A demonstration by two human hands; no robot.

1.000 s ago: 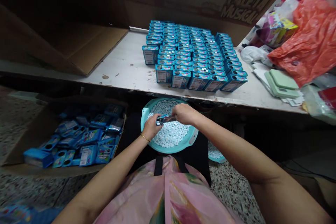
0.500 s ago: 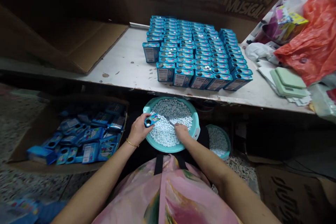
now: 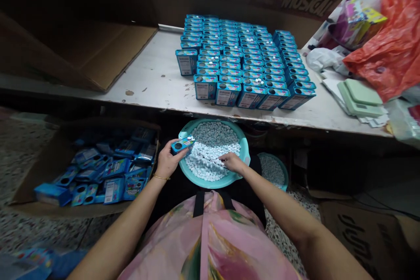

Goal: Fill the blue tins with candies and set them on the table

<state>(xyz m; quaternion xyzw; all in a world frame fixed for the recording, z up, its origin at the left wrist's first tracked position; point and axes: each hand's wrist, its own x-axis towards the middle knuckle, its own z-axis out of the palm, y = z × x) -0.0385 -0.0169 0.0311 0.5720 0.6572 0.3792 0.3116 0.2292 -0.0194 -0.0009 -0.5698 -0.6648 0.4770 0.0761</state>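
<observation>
In the head view, my left hand (image 3: 168,161) has hold of a small blue box (image 3: 183,144). My fingers and thumb are closed on its sides, opened only as wide as the box. It is above the left rim of the turquoise basin (image 3: 244,145), with its face with the dark round spot up. A few white pieces lie on this face, at the end that is away from my palm.

My right hand (image 3: 232,162) is low inside the basin, on its right side. The fingers are almost closed together on a thin tool (image 3: 222,160); its far part is hidden among the white pieces (image 3: 206,169), so I cannot tell its shape.

In front of me is the white desk (image 3: 144,68). Rows of blue boxes (image 3: 229,60) stand upright on it, from near its back edge until near its front edge. Some carry white pieces on the top. One box stands a little apart at the left front corner of these rows. On the left part of the desk lies the flap of a big carton (image 3: 111,50). To the right, near the front edge, there is a pale green scale (image 3: 361,95), and beyond it an orange plastic bag (image 3: 390,48).

Below the desk, at my left, an open cardboard box (image 3: 67,211) holds more blue boxes, lying mixed. A second basin (image 3: 285,171) with white pieces is below, at my right.
</observation>
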